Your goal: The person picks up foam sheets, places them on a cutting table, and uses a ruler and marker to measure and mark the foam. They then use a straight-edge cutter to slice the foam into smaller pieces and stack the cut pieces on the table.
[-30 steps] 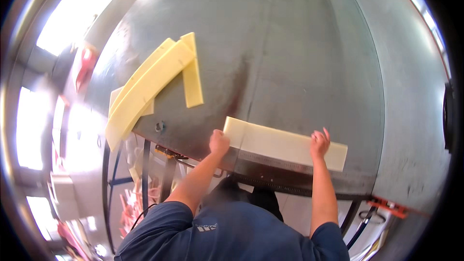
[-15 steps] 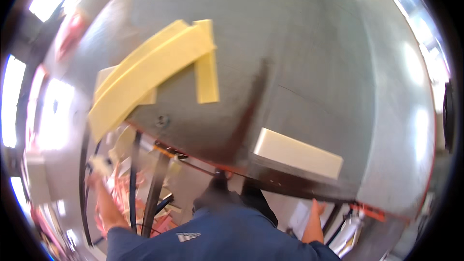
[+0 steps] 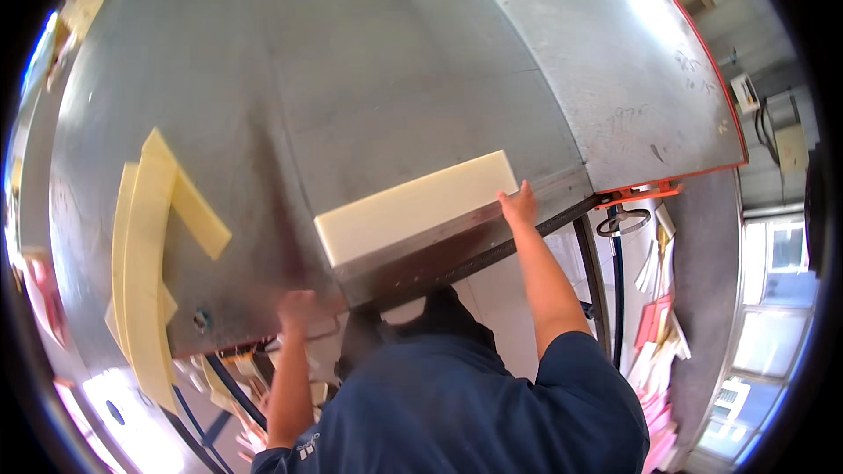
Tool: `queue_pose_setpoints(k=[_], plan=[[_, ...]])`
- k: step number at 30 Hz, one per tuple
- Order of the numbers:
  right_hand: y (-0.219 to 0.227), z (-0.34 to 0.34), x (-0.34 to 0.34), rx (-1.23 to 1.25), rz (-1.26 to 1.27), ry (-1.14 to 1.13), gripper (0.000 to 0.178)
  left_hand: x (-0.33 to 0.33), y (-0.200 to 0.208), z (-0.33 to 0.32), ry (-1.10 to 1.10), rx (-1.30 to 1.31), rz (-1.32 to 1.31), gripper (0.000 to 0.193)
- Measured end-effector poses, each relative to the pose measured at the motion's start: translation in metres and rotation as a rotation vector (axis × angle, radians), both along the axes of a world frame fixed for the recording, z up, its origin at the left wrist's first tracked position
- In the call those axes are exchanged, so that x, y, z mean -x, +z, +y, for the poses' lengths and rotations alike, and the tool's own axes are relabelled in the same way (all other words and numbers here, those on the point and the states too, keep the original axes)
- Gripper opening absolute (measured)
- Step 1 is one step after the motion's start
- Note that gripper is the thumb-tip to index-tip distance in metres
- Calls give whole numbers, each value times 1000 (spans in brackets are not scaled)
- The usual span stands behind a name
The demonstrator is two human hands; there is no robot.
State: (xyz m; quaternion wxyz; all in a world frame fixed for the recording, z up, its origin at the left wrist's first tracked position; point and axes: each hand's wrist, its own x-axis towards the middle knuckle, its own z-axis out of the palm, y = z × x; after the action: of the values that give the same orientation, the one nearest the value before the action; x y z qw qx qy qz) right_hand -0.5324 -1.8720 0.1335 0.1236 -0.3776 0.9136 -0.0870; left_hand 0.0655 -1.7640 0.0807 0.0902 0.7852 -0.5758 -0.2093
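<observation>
A cream foam-like block (image 3: 417, 202), long and rectangular, lies along the near edge of the metal table. My right hand (image 3: 522, 204) is at its right end, fingers apart, with the thumb by the block's corner; it looks to touch the block without wrapping round it. My left hand (image 3: 297, 309) hovers by the table's front edge, left of the block and apart from it. Motion blur smears its fingers, and nothing shows clearly in it.
Long yellow foam-like strips (image 3: 145, 237) lie overlapped at the table's left, some overhanging its edge. The grey metal table (image 3: 369, 79) has a raised right section with a red rim. An orange bracket (image 3: 645, 194) sits under the right edge. Pink and cream scraps (image 3: 660, 333) are piled below right.
My view has turned to the right. My right hand has come up from below the table edge to the block's end. My left hand has moved from over the scraps to the table's edge.
</observation>
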Motion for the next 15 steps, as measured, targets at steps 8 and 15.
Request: queue_pose_setpoints(k=[8, 15], plan=[[-9, -40, 33, -120, -468, 75, 65, 161, 37, -102, 841, -98, 610, 33], [-34, -35, 122, 202, -693, -77, 39, 260, 28, -248, 870, -142, 959, 12]])
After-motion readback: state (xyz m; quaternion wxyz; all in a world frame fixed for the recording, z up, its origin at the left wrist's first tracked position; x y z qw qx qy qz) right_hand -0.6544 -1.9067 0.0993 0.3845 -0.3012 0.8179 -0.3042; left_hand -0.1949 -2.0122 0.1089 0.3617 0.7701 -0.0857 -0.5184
